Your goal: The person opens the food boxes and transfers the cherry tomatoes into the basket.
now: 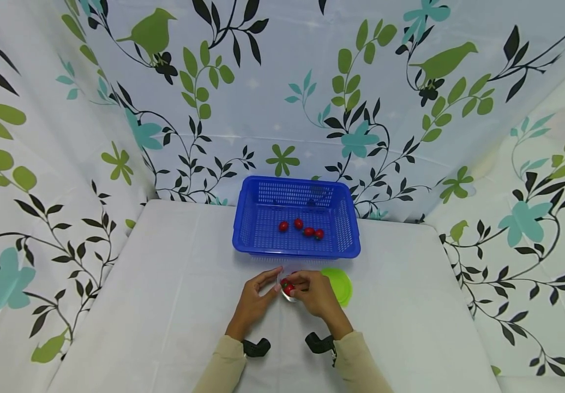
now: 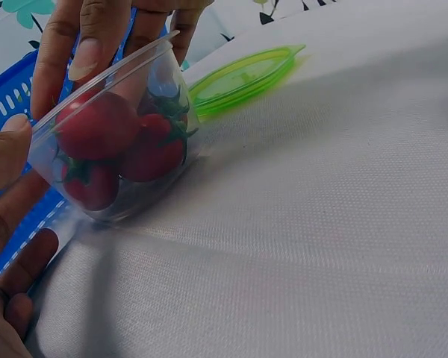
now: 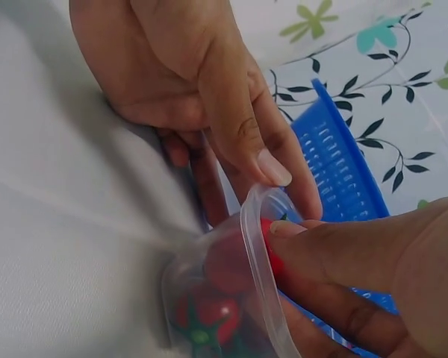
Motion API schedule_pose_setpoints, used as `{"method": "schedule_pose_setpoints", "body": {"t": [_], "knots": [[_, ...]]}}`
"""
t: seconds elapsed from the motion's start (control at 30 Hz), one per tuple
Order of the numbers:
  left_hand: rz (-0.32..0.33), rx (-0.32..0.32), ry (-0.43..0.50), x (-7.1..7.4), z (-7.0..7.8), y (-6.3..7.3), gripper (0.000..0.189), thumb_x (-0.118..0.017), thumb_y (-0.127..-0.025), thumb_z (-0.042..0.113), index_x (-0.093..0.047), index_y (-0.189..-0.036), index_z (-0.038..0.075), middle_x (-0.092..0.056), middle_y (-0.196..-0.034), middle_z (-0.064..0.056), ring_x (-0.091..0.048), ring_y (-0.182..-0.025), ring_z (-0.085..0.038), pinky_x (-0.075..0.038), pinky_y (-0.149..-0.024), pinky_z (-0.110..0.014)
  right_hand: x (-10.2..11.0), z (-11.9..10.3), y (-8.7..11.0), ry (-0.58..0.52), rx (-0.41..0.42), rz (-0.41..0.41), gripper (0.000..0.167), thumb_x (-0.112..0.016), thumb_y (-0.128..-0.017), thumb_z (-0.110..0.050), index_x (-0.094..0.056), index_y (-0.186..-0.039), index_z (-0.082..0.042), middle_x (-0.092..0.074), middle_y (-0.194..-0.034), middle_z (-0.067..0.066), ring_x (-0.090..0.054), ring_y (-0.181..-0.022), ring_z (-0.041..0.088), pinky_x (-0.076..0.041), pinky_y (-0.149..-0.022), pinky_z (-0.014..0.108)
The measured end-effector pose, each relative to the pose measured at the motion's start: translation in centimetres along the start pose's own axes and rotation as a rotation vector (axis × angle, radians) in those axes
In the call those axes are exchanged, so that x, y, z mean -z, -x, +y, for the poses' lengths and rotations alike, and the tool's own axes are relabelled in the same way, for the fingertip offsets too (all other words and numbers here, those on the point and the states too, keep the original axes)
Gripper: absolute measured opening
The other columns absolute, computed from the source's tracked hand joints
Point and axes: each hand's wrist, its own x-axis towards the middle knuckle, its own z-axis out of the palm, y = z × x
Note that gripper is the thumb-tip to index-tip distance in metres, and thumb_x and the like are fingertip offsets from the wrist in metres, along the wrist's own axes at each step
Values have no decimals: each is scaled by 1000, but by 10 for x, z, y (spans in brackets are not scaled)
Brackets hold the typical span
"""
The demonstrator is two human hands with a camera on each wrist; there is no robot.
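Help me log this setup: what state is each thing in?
Clear container: uncovered, not empty
Container tomatoes: bunched, green tops showing
Green lid: off, lying beside the container
Blue basket: uncovered, upright
Basket tomatoes: four, lying loose
Left hand: holds the container
Right hand: reaches inside, touches a tomato

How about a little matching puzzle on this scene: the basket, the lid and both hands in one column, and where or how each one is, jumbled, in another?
Things
1. Basket
2. Lid
3. Left hand
4. Right hand

Places and states
A. Grips a tomato at the clear container's mouth
B. Green, on the white table
C. Holds the clear container from the side
D. Blue, with four tomatoes inside

Pairs: 1-D; 2-B; 3-C; 4-A
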Motion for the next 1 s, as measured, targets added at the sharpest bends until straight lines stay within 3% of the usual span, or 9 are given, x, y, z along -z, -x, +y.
{"method": "schedule_pose_setpoints", "body": {"t": [0.37,0.7,1.0], "knots": [[11,-4,-1,0,0,0,45,-74,-101,17,-66,-145,17,-67,-149,-3,-58,-144,-26,-39,-118,-16,-5,-2,-3,-64,-21,32,26,-83,-89,-1,-81,-113,-8,-81,-107,10,-78,-91,20,-66,-80,33],[9,19,7,-1,2,1,45,-75,-101,20,-66,-145,19,-66,-150,-2,-56,-146,-24,-38,-120,-18,-5,0,-4,-194,-86,42,19,-82,-92,-8,-82,-111,-12,-82,-107,7,-78,-92,18,-65,-77,30],[7,11,8,-2,2,2,45,-73,-102,21,-65,-146,19,-65,-151,-4,-55,-147,-25,-36,-120,-17,-7,-1,-2,-185,-122,42,25,-87,-88,-8,-82,-111,-14,-81,-107,6,-76,-93,18,-66,-84,34]]}}
